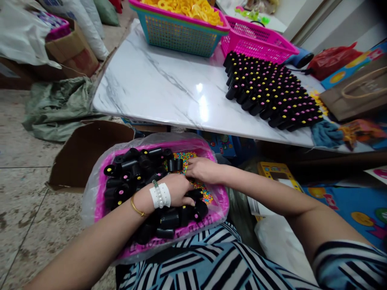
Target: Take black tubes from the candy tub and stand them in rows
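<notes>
A pink basket (222,201) lined with clear plastic sits on my lap. Its left and front parts hold many small black plastic cylinders (130,164), some showing a yellow or pink dot at the end. Tiny multicoloured beads (208,196) lie along its right side. My left hand (175,189) is over the middle of the basket, its fingers curled down beside black cylinders; what they grip is hidden. Close by, my right hand (202,170) reaches in from the right, fingers bent down among the beads, their tips out of sight.
On the white marble-patterned table (136,80) ahead, black cylinders (269,88) stand in dense rows at right. Behind them are a pink basket (256,40) and a teal basket (181,34) of yellow pieces. An open cardboard box (81,153) lies left of my lap.
</notes>
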A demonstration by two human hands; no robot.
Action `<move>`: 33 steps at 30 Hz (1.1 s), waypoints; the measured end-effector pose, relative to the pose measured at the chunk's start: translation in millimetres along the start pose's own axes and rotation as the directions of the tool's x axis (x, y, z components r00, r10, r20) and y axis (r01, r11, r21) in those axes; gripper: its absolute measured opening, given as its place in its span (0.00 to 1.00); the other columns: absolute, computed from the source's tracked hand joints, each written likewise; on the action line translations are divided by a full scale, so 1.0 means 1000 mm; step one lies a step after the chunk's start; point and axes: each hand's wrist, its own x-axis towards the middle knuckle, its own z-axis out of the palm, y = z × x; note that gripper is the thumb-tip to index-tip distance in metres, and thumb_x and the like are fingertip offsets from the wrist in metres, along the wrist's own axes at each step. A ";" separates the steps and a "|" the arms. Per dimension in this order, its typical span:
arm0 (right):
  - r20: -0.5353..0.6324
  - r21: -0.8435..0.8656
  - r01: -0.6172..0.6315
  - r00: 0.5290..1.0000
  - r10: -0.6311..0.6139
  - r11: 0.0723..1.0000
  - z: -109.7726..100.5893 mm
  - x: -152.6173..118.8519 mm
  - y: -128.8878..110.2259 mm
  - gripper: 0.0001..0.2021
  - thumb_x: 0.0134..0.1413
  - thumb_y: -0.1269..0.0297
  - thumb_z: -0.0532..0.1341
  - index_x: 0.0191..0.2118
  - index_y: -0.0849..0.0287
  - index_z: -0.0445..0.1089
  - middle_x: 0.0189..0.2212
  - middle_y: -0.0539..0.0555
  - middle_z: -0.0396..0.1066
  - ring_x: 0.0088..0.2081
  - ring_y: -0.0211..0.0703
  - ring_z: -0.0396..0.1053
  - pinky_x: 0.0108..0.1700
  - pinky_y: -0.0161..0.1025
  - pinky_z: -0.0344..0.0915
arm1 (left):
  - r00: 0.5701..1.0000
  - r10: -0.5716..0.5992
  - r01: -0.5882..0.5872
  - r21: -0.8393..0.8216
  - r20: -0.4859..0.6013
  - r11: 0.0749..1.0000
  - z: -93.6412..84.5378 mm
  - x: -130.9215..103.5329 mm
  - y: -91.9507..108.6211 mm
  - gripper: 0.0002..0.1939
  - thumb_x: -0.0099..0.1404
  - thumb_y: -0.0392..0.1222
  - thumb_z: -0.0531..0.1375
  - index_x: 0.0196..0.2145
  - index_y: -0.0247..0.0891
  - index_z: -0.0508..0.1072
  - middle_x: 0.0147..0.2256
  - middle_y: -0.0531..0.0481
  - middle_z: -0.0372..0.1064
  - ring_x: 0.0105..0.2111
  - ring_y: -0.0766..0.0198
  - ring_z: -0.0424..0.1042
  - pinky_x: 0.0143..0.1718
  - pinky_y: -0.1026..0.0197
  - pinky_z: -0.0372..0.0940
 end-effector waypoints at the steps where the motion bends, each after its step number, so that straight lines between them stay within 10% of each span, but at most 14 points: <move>1: -0.026 0.068 -0.007 1.000 0.009 0.998 -0.004 -0.004 0.002 0.05 0.57 0.71 0.60 0.37 0.62 0.73 0.32 0.57 0.74 0.37 0.45 0.65 0.42 0.41 0.60 | 0.999 0.007 -0.008 0.014 0.044 1.000 -0.002 -0.002 0.000 0.14 0.56 0.55 0.65 0.32 0.41 0.78 0.30 0.45 0.77 0.31 0.55 0.75 0.32 0.59 0.65; 8: -0.184 0.578 -0.067 0.960 0.210 0.813 -0.029 -0.050 0.006 0.16 0.54 0.73 0.61 0.50 0.56 0.70 0.42 0.49 0.75 0.39 0.37 0.71 0.41 0.34 0.65 | 0.997 0.042 -0.036 -0.079 0.071 0.996 -0.012 -0.010 -0.007 0.10 0.59 0.49 0.62 0.28 0.41 0.78 0.27 0.46 0.76 0.29 0.57 0.75 0.32 0.61 0.64; 12: -0.262 0.239 -0.151 0.941 0.214 0.959 -0.021 -0.041 0.003 0.10 0.58 0.72 0.59 0.46 0.61 0.71 0.40 0.57 0.74 0.42 0.44 0.68 0.45 0.42 0.64 | 0.996 -0.031 0.034 -0.042 0.082 0.999 -0.017 -0.005 -0.004 0.13 0.63 0.46 0.57 0.27 0.42 0.79 0.25 0.46 0.76 0.26 0.60 0.74 0.30 0.62 0.63; 17: -0.066 -0.132 -0.062 0.996 0.053 0.989 0.007 -0.007 -0.010 0.11 0.64 0.69 0.53 0.37 0.65 0.72 0.35 0.62 0.71 0.41 0.49 0.63 0.41 0.44 0.61 | 0.980 -0.116 0.099 0.114 0.159 0.989 -0.023 -0.001 0.004 0.12 0.62 0.47 0.58 0.30 0.44 0.81 0.26 0.46 0.77 0.28 0.57 0.74 0.26 0.61 0.60; 25: -0.155 0.303 -0.039 0.984 0.090 0.952 -0.011 -0.035 -0.006 0.12 0.52 0.77 0.58 0.43 0.62 0.68 0.37 0.55 0.71 0.39 0.43 0.67 0.41 0.38 0.63 | 0.981 -0.065 0.059 0.042 0.183 0.997 -0.022 -0.009 -0.002 0.11 0.62 0.47 0.59 0.32 0.45 0.82 0.28 0.47 0.78 0.28 0.58 0.75 0.27 0.62 0.60; 33: -0.432 0.437 -0.157 0.827 0.360 0.886 -0.005 -0.065 -0.009 0.17 0.48 0.76 0.59 0.46 0.59 0.66 0.39 0.53 0.71 0.38 0.40 0.68 0.42 0.37 0.65 | 0.999 -0.039 0.039 -0.018 0.008 0.999 -0.019 0.000 -0.003 0.11 0.63 0.47 0.58 0.32 0.42 0.80 0.29 0.47 0.77 0.31 0.59 0.75 0.34 0.62 0.64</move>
